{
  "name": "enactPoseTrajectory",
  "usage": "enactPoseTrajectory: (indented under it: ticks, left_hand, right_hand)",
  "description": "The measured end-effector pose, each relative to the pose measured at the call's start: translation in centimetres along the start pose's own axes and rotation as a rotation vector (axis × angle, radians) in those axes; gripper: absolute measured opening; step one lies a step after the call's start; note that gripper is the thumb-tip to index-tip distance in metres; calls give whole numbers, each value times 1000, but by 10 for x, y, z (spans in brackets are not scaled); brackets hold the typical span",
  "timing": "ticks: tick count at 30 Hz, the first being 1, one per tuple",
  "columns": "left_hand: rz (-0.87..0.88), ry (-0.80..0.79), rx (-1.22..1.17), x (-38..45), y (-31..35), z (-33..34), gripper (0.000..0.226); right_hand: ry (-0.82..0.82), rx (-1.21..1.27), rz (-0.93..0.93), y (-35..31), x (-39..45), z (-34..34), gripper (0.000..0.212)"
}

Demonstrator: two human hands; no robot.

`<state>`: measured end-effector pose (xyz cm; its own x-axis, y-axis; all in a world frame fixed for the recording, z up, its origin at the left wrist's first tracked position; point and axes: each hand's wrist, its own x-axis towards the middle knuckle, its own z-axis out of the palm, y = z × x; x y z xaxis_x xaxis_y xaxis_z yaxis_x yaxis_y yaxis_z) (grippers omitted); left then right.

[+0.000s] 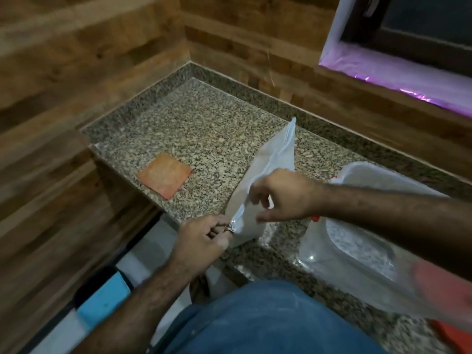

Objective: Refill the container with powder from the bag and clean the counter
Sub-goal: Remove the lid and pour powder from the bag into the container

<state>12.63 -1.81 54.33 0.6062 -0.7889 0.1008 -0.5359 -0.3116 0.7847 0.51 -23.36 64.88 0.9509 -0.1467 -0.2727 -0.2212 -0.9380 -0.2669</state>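
I see a speckled stone counter [204, 129] set in a corner of wooden walls [76, 60]. A see-through plastic bag [268, 159] stands on the counter near the front edge, and it leans a bit. It has pale powder low down inside.

My left hand [201, 241] pinches the near bottom corner of the bag between thumb and fingers. The grip looks tight there. My right hand [283, 195] is at the side of the bag, higher up. Its fingers are curled and some of them touch the plastic. I cannot tell if that hand really grips the bag or just rests on it.

The container [357, 241] is a clear plastic tub, just to the right of the bag. It sits on the counter under my right arm. It has a small red part at its left side. I cannot see how much is in it.

A flat orange cloth [164, 175] lies on the counter to the left of the bag, well apart from it.

A window [413, 26] is up at the right, with a purple glow on its sill. Blue jeans [268, 320] show at the bottom.
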Motion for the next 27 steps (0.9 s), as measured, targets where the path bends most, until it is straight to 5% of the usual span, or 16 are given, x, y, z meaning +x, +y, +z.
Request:
enactPoseTrajectory:
  ticks: [4,6,11,14,19,27]
  left_hand:
    - [34,27,-78,-4,9,-10,9]
    - [35,25,-163,-7,13,-13,24]
    - [120,-101,-416,-3,16,-28,11]
    - [1,-94,-553,-1,3,-28,14]
    - [165,-71,184,2,-3,8,35]
    - [396,-40,340,19,-5,23,22]
  right_hand:
    - [6,-92,-102,-31,-5,21,53]
    - [95,-143,-124,-39,-2,30,48]
    - [134,-78,-161,-39,1,38,21]
    - [126,-26,-160,-33,-2,38,9]
    - [59,174,-112,-19,-2,23,13]
    - [16,72,-63,-7,11,12,14]
